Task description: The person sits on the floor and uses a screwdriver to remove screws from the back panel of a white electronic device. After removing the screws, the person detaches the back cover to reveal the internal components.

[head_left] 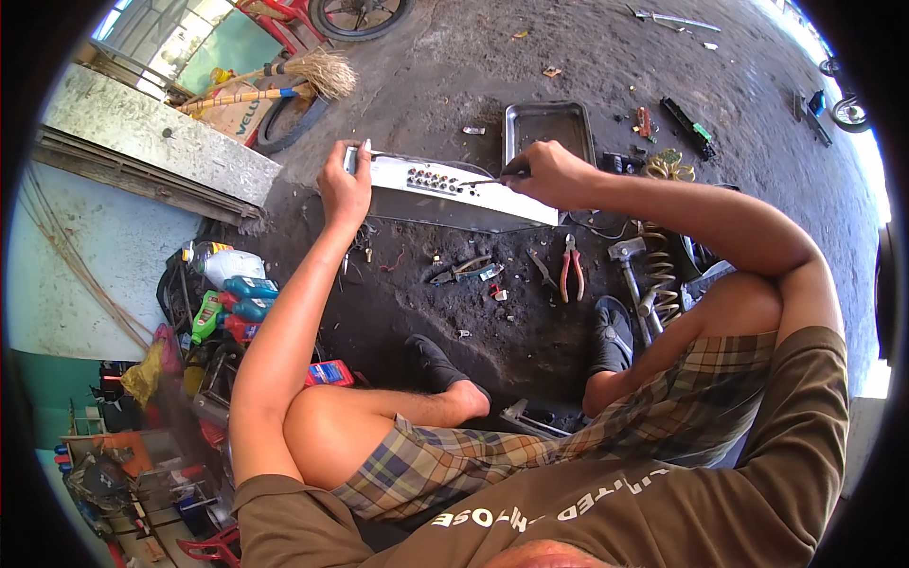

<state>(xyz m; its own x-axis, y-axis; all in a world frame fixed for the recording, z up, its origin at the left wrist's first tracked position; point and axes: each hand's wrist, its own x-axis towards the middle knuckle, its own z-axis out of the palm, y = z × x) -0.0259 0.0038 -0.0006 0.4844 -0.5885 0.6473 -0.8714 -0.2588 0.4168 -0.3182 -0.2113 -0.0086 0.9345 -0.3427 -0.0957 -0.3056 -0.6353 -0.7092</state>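
Observation:
A flat electronics box (516,202) stands on edge on the dark ground, its long white panel facing up. Several round sockets in rows (435,180) sit near the panel's middle. My left hand (345,186) grips the box's left end, with the fingers bent over the panel's edge. In my closed right hand (554,177) is a thin screwdriver (485,182). Its shaft points left, with the tip at or just above the panel beside the sockets; contact is too small to tell. My right fingers partly hide its handle.
Red-handled pliers (571,270), more pliers (461,271), a hammer (630,265) and a coil spring (660,275) lie between me and the box. Beyond it is a metal tray (547,109). Bottles (248,287) crowd my left, below a concrete ledge (156,133). A broom (317,76) lies far left.

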